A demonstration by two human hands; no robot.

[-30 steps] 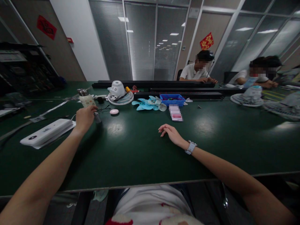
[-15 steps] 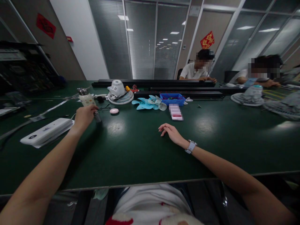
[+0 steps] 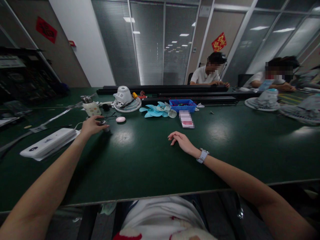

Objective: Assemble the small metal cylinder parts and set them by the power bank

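My left hand (image 3: 92,126) is at the left of the green table, its thumb and fingers around a small grey metal cylinder (image 3: 107,128). The fingers partly cover the cylinder, and its exact kind is too small to make out. Just behind this hand stands a cream patterned bottle (image 3: 91,108) with a metal lid. A pink oval object (image 3: 120,119) lies to the hand's right. My right hand (image 3: 183,142), with a watch on the wrist, rests on the table with loosely bent fingers and holds nothing. Beyond it lies a pink and white phone-shaped item (image 3: 186,120).
A white power-bank-like device (image 3: 48,142) lies left of my left forearm. Farther back are a white fan body (image 3: 123,96), blue fan blades (image 3: 152,110), a blue bin (image 3: 183,106) and long black bars (image 3: 210,99). Two people sit across the table; more fan parts (image 3: 265,100) are at right.
My left hand has come down lower around the grey cylinder, with its thumb now showing at the near side. The right hand stays still. The view has shifted slightly.
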